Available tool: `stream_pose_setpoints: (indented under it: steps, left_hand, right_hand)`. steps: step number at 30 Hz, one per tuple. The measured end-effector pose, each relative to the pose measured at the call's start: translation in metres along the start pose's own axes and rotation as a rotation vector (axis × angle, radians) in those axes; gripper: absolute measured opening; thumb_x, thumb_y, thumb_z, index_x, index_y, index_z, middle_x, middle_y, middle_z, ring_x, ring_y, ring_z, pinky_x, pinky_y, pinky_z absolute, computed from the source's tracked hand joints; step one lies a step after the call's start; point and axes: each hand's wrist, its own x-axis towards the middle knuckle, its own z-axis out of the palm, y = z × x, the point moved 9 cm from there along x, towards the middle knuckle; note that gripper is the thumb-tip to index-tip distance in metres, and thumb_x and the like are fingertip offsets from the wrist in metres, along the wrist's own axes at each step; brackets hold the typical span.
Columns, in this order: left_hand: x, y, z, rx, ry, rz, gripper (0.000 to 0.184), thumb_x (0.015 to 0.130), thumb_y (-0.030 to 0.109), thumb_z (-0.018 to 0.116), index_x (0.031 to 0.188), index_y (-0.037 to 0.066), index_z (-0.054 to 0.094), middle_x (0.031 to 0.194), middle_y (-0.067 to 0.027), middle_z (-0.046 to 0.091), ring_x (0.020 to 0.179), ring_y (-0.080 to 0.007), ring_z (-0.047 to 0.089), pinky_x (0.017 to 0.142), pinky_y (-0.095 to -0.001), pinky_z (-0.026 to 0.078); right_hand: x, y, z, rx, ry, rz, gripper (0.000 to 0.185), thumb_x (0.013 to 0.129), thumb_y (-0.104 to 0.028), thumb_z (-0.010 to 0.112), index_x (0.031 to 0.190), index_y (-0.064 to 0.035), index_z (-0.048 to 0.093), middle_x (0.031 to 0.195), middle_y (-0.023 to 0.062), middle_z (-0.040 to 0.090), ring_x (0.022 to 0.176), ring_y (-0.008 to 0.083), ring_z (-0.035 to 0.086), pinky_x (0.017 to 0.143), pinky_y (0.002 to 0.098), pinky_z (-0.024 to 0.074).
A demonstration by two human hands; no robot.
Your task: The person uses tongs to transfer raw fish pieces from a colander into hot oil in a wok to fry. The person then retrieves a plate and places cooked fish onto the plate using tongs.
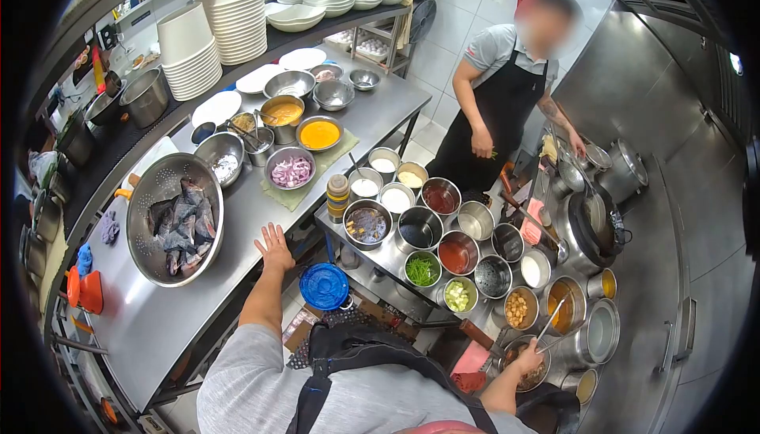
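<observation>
My left hand (274,245) is open, fingers spread, at the edge of the steel table (178,327). Beside it on the table stands a big perforated colander (136,232) holding dark-skinned fish pieces (186,224). My right hand (526,359) is closed around the thin metal handle of what looks like a ladle, over a pan (541,378) of brown food. The ladle's head cannot be made out. Close to this hand are a pot of orange-brown liquid (567,319), a pot of browned cubes (518,307) and a wooden handle (477,334).
A co-worker in a black apron (495,121) stands at the far end by the stove. Pots of sauces, cut greens (423,270) and white powders crowd the middle counter. Chopped onions (290,171) and stacked white bowls (235,18) are at left. A blue lidded bucket (324,286) sits below.
</observation>
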Motion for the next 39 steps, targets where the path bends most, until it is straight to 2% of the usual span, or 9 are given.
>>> stream_pose_setpoints:
  steps: [17, 26, 28, 30, 31, 32, 34, 35, 39]
  left_hand:
    - [-0.001, -0.002, -0.004, -0.040, 0.029, 0.013, 0.115, 0.067, 0.020, 0.074, 0.153, 0.004, 0.001, 0.160, -0.0183, -0.006, 0.147, -0.0384, -0.010, 0.113, -0.0650, 0.000]
    - [-0.001, -0.006, -0.001, -0.061, 0.036, 0.028, 0.103, 0.073, 0.019, 0.066, 0.154, 0.004, 0.005, 0.160, -0.0188, -0.006, 0.147, -0.0394, -0.010, 0.112, -0.0664, -0.001]
    - [-0.002, -0.006, -0.004, -0.058, 0.042, 0.047, 0.098, 0.075, 0.017, 0.063, 0.154, 0.003, 0.006, 0.160, -0.0191, -0.004, 0.147, -0.0394, -0.010, 0.112, -0.0668, -0.001]
    - [0.000, -0.010, 0.002, -0.070, 0.053, 0.039, 0.096, 0.076, 0.017, 0.062, 0.154, 0.003, 0.007, 0.160, -0.0193, -0.004, 0.147, -0.0396, -0.009, 0.112, -0.0669, 0.000]
    - [-0.001, -0.009, -0.002, -0.073, 0.065, 0.052, 0.095, 0.077, 0.018, 0.062, 0.154, 0.003, 0.007, 0.160, -0.0193, -0.004, 0.147, -0.0395, -0.009, 0.112, -0.0669, 0.000]
    - [-0.002, -0.008, -0.004, -0.071, 0.075, 0.069, 0.095, 0.078, 0.018, 0.061, 0.154, 0.003, 0.007, 0.160, -0.0193, -0.004, 0.147, -0.0395, -0.009, 0.112, -0.0670, 0.000]
    - [0.002, -0.009, 0.002, -0.041, 0.090, 0.070, 0.095, 0.078, 0.019, 0.062, 0.153, 0.002, 0.007, 0.160, -0.0204, -0.004, 0.147, -0.0402, -0.009, 0.111, -0.0676, 0.000]
    - [0.000, -0.007, -0.002, -0.038, 0.071, 0.076, 0.095, 0.078, 0.019, 0.062, 0.153, 0.002, 0.007, 0.160, -0.0214, -0.004, 0.147, -0.0410, -0.009, 0.111, -0.0679, -0.001]
    - [0.009, -0.008, 0.007, -0.020, 0.102, 0.138, 0.097, 0.075, 0.017, 0.063, 0.152, -0.001, 0.007, 0.159, -0.0251, -0.003, 0.146, -0.0439, -0.009, 0.110, -0.0689, -0.002]
  right_hand:
    - [-0.007, -0.014, -0.004, 0.012, 0.046, -0.010, 0.062, 0.075, -0.046, 0.076, 0.092, 0.0123, 0.063, 0.095, 0.0301, 0.066, 0.087, 0.0438, 0.062, 0.082, 0.0486, 0.0458]
    - [0.000, -0.005, 0.006, -0.154, -0.040, 0.043, 0.079, 0.073, -0.058, 0.073, 0.096, 0.0165, 0.065, 0.105, 0.0326, 0.064, 0.102, 0.0452, 0.061, 0.091, 0.0497, 0.0447]
    - [-0.009, -0.019, -0.006, -0.151, 0.057, -0.031, 0.076, 0.074, -0.055, 0.074, 0.091, 0.0183, 0.064, 0.098, 0.0361, 0.064, 0.089, 0.0473, 0.063, 0.083, 0.0510, 0.0477]
    - [0.000, 0.014, 0.012, 0.160, -0.084, 0.111, 0.078, 0.073, -0.056, 0.074, 0.093, 0.0193, 0.064, 0.097, 0.0367, 0.064, 0.089, 0.0481, 0.062, 0.085, 0.0506, 0.0468]
    - [0.004, 0.019, 0.007, 0.067, 0.094, -0.011, 0.072, 0.075, -0.054, 0.074, 0.090, 0.0156, 0.064, 0.079, 0.0283, 0.066, 0.066, 0.0383, 0.063, 0.065, 0.0463, 0.0510]
    - [0.000, 0.019, 0.008, 0.059, 0.089, -0.014, 0.072, 0.075, -0.054, 0.074, 0.090, 0.0156, 0.064, 0.079, 0.0283, 0.066, 0.066, 0.0383, 0.063, 0.065, 0.0463, 0.0510]
    - [-0.076, -0.017, -0.019, 0.470, -0.048, 0.225, 0.061, 0.078, -0.050, 0.075, 0.085, 0.0091, 0.061, 0.062, 0.0150, 0.058, 0.043, 0.0229, 0.051, 0.040, 0.0363, 0.0412]
    - [-0.119, -0.047, -0.043, 0.567, -0.008, 0.239, 0.050, 0.081, -0.045, 0.075, 0.079, 0.0016, 0.056, 0.055, 0.0059, 0.048, 0.036, 0.0120, 0.038, 0.031, 0.0278, 0.0260]
    - [-0.160, -0.018, -0.030, 0.596, -0.099, 0.215, 0.052, 0.082, -0.047, 0.073, 0.064, -0.0045, 0.049, 0.051, 0.0024, 0.044, 0.037, 0.0105, 0.039, 0.032, 0.0294, 0.0276]
